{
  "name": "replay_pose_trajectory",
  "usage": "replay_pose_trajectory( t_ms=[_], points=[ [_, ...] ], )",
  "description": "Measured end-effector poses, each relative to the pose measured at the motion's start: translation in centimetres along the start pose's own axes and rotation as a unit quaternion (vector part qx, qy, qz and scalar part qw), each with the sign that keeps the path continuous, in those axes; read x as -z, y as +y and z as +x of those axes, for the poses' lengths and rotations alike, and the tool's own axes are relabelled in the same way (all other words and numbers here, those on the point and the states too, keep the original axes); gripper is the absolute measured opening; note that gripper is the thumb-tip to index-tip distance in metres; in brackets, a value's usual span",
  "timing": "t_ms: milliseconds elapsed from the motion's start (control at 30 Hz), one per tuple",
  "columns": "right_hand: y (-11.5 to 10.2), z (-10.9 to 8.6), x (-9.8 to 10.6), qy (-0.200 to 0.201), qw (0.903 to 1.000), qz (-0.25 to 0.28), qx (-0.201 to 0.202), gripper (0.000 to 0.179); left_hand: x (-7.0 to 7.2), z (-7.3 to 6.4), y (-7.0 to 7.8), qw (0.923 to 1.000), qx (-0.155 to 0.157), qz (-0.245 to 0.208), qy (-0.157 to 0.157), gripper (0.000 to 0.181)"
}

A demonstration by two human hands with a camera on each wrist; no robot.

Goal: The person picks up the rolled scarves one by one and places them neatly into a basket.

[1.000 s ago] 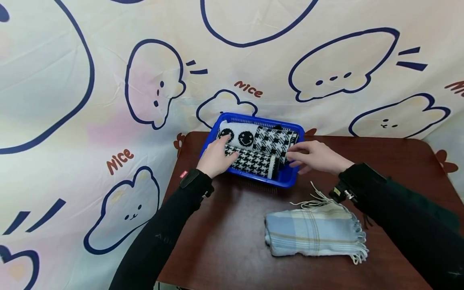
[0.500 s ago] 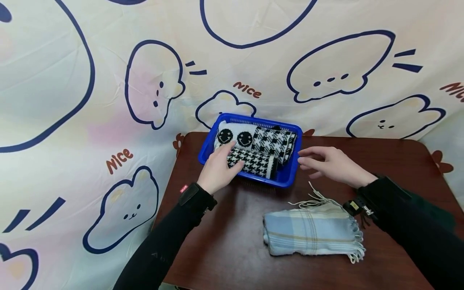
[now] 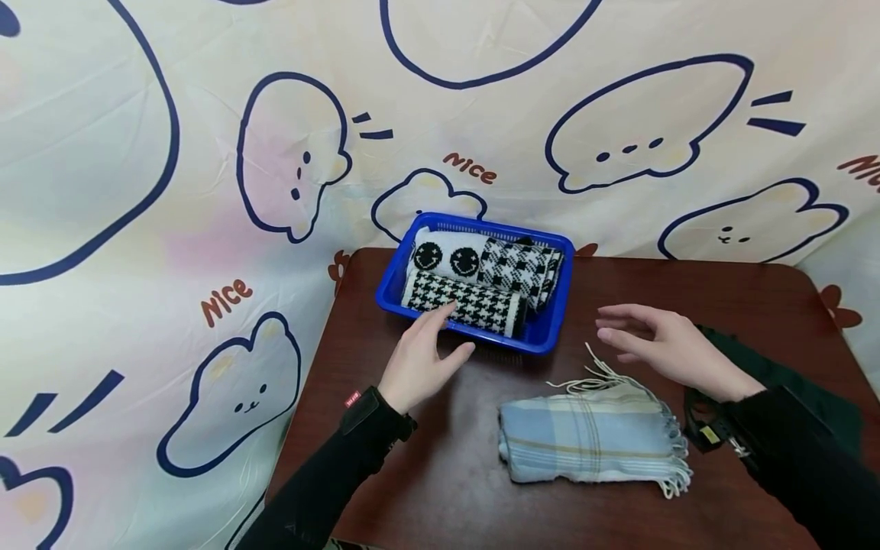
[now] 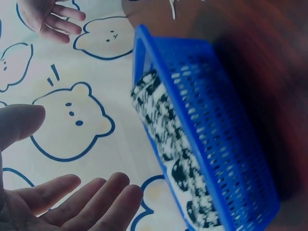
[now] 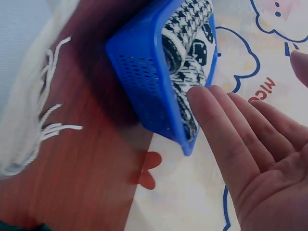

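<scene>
In the head view a blue plastic basket stands at the back of the table, holding folded black-and-white knit scarves. A houndstooth roll lies along its front side, and behind it is a piece with smiley faces and a checked end. My left hand hovers at the basket's front rim, fingers extended and thumb apart, holding nothing. To the basket's right my right hand hangs in the air with loosely bent fingers, nothing in it. A folded light-blue plaid scarf with cream fringe lies in front of that hand.
A dark green cloth lies on the right of the brown table, partly behind my right arm. A printed cartoon backdrop hangs right behind the table's back edge.
Both hands have withdrawn from the basket: the left toward me, over the front rim, the right toward me and to the right. The rolled scarves stay in the basket.
</scene>
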State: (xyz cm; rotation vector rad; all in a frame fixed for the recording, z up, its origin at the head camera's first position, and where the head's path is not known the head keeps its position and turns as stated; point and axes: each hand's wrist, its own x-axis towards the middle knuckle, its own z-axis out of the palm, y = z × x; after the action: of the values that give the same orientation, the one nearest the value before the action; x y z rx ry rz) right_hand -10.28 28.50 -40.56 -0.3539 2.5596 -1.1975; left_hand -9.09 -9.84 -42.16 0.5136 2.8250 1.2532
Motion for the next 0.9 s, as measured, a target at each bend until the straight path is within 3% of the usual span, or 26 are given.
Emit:
replay_pose_trajectory(
  t_ms=[467, 667, 900],
  points=[
    [3.8, -3.8, -1.0, 0.034, 0.9989, 0.003, -0.032, 0.062, -3.9, -2.9, -1.5, 0.9993, 0.002, -0.016, -0.034, 0.069],
    [6.0, -5.0, -1.4, 0.036, 0.9976, -0.023, -0.054, 0.064, -5.8, -3.9, -2.1, 0.9969, 0.025, -0.028, -0.07, 0.071],
    [7.9, -6.0, -2.1, 0.04, 0.9968, -0.016, -0.068, 0.064, -7.5, -4.3, -2.4, 0.9921, 0.065, -0.038, -0.1, 0.075]
  ],
)
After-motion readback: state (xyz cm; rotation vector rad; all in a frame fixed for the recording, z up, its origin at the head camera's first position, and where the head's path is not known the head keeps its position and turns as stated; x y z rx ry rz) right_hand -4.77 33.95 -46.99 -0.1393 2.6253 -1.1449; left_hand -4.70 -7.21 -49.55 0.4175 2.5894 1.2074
